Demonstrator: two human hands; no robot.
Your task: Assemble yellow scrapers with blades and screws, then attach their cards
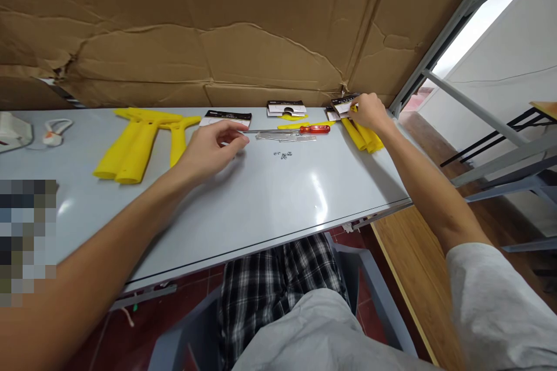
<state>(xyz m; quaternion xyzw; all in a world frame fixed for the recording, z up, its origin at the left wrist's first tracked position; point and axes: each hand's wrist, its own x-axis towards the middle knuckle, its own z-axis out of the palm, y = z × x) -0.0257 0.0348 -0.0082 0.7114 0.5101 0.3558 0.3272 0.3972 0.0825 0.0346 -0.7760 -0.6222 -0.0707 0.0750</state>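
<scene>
My left hand (pixel 213 148) hovers over the table, thumb and forefinger apart with a gap between them. The shaft tip of a red-handled screwdriver (pixel 315 129) lies near those fingertips; I cannot tell whether they touch. Just behind this hand is a black-and-white printed card (pixel 226 118). At the far right, my right hand (pixel 369 111) is closed at the upper end of a yellow plastic part (pixel 354 134), with a printed card (pixel 342 106) beside its fingertips. Its grip is partly hidden. A clear plastic strip (pixel 285 137) lies below the screwdriver, and several small screws (pixel 284 155) lie in front.
Yellow plastic parts (pixel 137 148) with tube-like legs lie on the left of the white table (pixel 261 203). Another card (pixel 286 108) lies at the back against the cardboard wall (pixel 278 58). A white cable item (pixel 53 136) sits far left. A metal frame (pixel 474 98) rises at right.
</scene>
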